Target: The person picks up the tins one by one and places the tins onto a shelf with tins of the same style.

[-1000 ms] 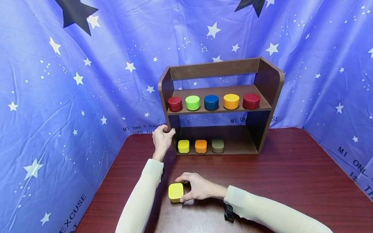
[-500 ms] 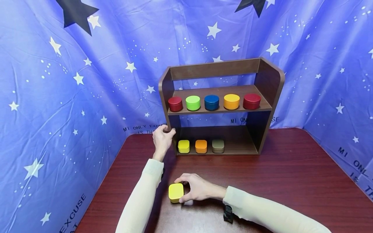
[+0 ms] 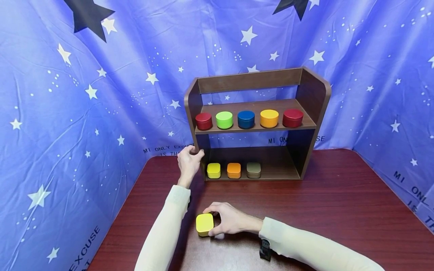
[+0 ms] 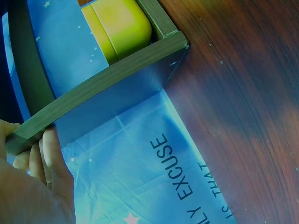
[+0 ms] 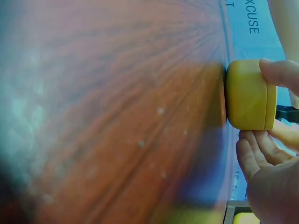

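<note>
My right hand (image 3: pixel 230 218) holds a yellow square tin with rounded corners (image 3: pixel 205 223) near the front of the table, thumb on the near side and fingers on the far side. In the right wrist view the lidded tin (image 5: pixel 247 95) sits between thumb and fingertips, at the tabletop. Farther back, my left hand (image 3: pixel 189 162) grips the left side panel of a brown two-tier shelf (image 3: pixel 308 90). Seen from the left wrist, thumb and fingers lie on opposite faces of that panel (image 4: pixel 107 77). On the lower tier are yellow (image 3: pixel 213 171), orange (image 3: pixel 234 171) and olive (image 3: pixel 253 170) square tins.
Along the upper tier stand several round tins: dark red (image 3: pixel 204 121), light green (image 3: pixel 224 120), blue (image 3: pixel 246 119), amber (image 3: pixel 269 118) and another dark red (image 3: pixel 292 118). A blue star-patterned curtain (image 3: pixel 135 56) surrounds the reddish-brown table (image 3: pixel 352 203).
</note>
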Available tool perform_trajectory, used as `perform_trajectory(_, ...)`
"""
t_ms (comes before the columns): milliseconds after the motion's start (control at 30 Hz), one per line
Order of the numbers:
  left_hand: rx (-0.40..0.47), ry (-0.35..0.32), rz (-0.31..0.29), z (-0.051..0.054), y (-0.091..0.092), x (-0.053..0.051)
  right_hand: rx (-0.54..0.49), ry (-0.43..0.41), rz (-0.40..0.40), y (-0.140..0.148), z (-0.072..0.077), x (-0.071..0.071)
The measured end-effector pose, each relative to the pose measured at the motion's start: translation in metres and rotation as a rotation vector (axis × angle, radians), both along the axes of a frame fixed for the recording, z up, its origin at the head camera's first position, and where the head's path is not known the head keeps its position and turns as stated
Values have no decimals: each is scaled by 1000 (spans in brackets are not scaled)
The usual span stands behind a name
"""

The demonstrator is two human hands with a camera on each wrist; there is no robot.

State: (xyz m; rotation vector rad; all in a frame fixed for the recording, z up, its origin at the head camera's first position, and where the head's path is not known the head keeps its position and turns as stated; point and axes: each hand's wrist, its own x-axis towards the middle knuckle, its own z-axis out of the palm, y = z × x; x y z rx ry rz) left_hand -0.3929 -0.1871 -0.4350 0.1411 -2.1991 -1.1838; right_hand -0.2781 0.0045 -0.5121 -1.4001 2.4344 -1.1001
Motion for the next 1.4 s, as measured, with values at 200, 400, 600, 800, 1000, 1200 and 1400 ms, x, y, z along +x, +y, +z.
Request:
perform_trajectory(200, -8, 6, 2, 0, 0, 0, 4, 11, 7, -1, -1, -1)
perform_trajectory(400, -7, -2, 7, 0, 0, 0, 2, 6, 15, -1, -1, 0)
perform_trajectory(600, -7, -9, 7, -1, 0, 0, -7, -6, 24, 0, 2, 1)
perform_trajectory(800, -10, -4, 9, -2, 0, -1, -28, -13, 29, 5, 5, -1)
perform_trajectory(1000, -15, 10, 6, -1, 0, -1, -37, 13, 12, 13, 6, -5)
perform_trajectory(1200, -14, 12, 5, -2, -1, -1, -61, -27, 3, 22, 6, -9)
perform_trajectory(1400, -18, 6, 6, -2, 0, -1, -70, -44, -19, 30, 8, -12)
